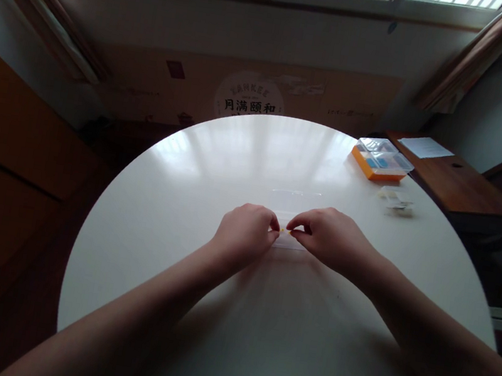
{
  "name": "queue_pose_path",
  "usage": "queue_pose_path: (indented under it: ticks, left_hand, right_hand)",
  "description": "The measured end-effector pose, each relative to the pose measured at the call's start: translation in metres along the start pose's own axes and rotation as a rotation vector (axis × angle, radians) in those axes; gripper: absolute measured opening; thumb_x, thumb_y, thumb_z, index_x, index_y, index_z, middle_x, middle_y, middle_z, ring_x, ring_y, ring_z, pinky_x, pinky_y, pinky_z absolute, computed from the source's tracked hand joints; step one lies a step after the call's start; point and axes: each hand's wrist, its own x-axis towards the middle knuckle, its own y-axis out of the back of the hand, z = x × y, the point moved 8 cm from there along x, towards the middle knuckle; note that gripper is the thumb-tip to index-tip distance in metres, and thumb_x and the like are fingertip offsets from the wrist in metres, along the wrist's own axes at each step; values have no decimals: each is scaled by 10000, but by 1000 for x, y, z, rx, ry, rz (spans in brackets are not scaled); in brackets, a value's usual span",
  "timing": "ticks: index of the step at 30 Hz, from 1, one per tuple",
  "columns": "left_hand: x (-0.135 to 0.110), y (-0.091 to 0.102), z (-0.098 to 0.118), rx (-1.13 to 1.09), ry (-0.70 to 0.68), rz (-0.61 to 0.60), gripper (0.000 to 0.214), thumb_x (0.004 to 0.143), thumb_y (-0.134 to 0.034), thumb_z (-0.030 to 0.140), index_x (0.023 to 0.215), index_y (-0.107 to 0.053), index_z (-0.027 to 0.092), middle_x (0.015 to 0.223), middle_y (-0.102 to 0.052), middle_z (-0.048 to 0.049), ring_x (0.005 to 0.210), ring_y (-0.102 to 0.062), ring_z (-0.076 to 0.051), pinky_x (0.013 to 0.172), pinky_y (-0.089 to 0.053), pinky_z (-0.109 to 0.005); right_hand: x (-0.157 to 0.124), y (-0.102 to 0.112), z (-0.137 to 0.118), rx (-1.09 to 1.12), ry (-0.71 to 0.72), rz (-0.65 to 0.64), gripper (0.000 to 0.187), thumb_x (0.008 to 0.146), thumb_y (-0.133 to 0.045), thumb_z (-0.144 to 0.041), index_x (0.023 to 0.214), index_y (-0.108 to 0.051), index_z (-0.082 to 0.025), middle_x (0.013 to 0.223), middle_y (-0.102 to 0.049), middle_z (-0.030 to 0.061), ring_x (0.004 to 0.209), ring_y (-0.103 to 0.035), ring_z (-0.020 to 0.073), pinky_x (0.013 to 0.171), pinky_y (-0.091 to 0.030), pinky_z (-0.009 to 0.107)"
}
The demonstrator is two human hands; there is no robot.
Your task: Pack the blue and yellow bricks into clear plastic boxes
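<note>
My left hand (246, 233) and my right hand (331, 237) meet at the middle of a round white table (141, 221). Both are closed in a pinch over a small clear plastic piece (287, 224) with a tiny yellow bit on it. The fingers hide most of that piece, so I cannot make out its shape. The fingertips of the two hands almost touch. A thin clear strip (296, 192) lies flat on the table just beyond the hands.
An orange box with a clear lid (380, 160) sits at the table's far right. A small clear packet (397, 200) lies near it. A wooden side table with a sheet of paper (425, 147) stands to the right. Windows and a cardboard panel are behind.
</note>
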Motion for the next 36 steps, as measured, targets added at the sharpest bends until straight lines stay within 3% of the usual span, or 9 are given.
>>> queue_pose_path:
  ticks: [6, 10, 16, 25, 36]
  left_hand:
    - [2, -2, -3, -55, 10, -8, 140, 788, -615, 308, 789, -754, 293, 855, -739, 16, 814, -640, -209, 639, -451, -297]
    - [-4, 8, -7, -139, -10, -14, 164, 808, -613, 362, 806, -754, 278, 803, -721, 2, 737, -620, -190, 580, -410, -280]
    - [-11, 30, -36, -177, 107, 42, 231, 828, -589, 432, 841, -724, 246, 700, -664, 6, 642, -576, -160, 535, -359, -265]
    - [-9, 13, -36, -149, 61, -19, 282, 825, -563, 484, 913, -697, 252, 765, -669, 6, 743, -602, -194, 549, -359, -270]
    - [-9, 9, -33, -146, 73, -71, 300, 829, -544, 490, 907, -721, 261, 842, -713, -12, 808, -629, -227, 557, -392, -281]
  right_hand:
    - [-6, 6, 4, -23, -29, 22, 269, 827, -504, -257, 911, -740, -354, 928, -696, -76, 832, -629, 113, 696, -425, 209]
    - [-6, 3, 3, -23, -29, 7, 279, 817, -503, -231, 890, -742, -356, 925, -694, -80, 817, -624, 107, 695, -424, 208]
    - [-3, -1, 3, -44, -35, 0, 283, 819, -511, -218, 899, -743, -360, 956, -687, -82, 829, -617, 95, 680, -409, 198]
    - [-3, 0, 2, -160, -60, 64, 305, 845, -497, -236, 974, -723, -394, 979, -677, -98, 825, -612, 94, 661, -380, 208]
    - [4, -8, -16, -163, -13, 76, 349, 893, -465, -289, 1139, -649, -455, 963, -674, -70, 807, -606, 89, 614, -331, 187]
